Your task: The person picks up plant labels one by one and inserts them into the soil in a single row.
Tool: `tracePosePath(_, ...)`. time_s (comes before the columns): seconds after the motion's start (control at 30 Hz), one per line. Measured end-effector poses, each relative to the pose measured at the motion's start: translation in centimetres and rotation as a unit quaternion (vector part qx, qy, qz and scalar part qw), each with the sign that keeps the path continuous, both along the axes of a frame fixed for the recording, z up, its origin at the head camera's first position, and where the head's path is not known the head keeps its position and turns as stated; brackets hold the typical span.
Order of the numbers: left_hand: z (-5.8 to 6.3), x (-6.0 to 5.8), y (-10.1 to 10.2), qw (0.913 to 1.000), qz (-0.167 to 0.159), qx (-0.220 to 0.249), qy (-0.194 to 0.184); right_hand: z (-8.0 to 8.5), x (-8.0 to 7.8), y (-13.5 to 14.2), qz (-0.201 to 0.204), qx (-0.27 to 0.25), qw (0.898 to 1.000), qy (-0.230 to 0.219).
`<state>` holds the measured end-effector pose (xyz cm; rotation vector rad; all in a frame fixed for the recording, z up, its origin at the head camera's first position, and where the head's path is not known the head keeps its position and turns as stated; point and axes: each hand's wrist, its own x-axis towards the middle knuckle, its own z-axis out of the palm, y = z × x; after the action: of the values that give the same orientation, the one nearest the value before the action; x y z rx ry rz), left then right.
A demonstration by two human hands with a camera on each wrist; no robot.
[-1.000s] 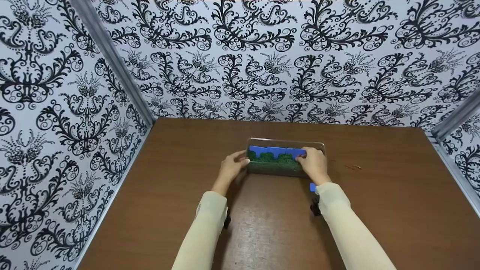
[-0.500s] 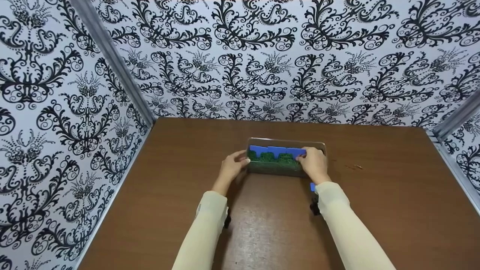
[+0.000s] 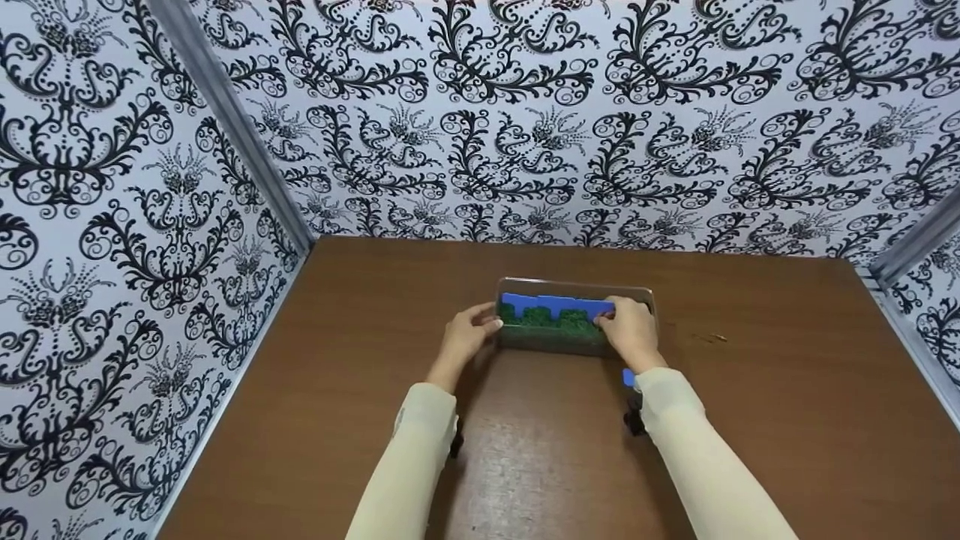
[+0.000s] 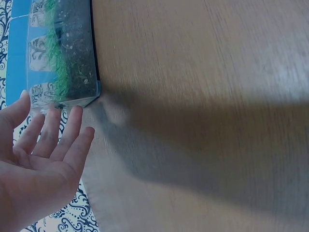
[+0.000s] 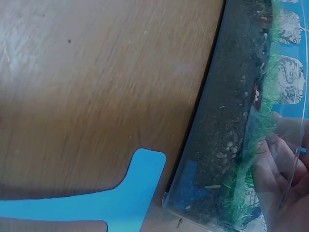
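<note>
A clear box (image 3: 551,341) holds dark soil and green grass (image 3: 574,320); a blue cut-out strip like a fence (image 3: 556,304) stands along its back. In the left wrist view, my left hand (image 4: 43,159) reaches the box's end with fingers spread and nearly straight, fingertips at the wall. From the head view, that left hand (image 3: 463,336) has its thumb by the front left corner. My right hand (image 3: 631,326) is inside the right end, pinching the blue strip. Through the clear wall, the right wrist view shows the right hand's (image 5: 285,169) curled fingers beside the grass (image 5: 263,121).
Another blue cut-out piece (image 5: 140,183) lies on the table near the box, under my right wrist. Small brown scraps (image 3: 711,338) are on the wooden table (image 3: 360,315) to the right. Patterned walls (image 3: 517,150) rise behind and at both sides.
The view has shifted very slightly. Both hands, the box and the blue strip keep the same positions relative to one another.
</note>
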<state>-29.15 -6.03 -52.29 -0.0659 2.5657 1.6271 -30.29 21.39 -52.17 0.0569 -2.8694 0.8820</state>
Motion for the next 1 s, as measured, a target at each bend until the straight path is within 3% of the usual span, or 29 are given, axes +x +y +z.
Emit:
tracePosePath(0.53,0.1,-0.1,0.1,0.9999,0.004,-0.009,-0.005,0.9,0.6,0.9,-0.017,-0.076,0.997,0.004)
tracePosePath(1.0,0.0,-0.2,0.2,0.9999,0.009,-0.009,-0.012,1.7,1.0,1.8,-0.016,-0.079,0.997,0.011)
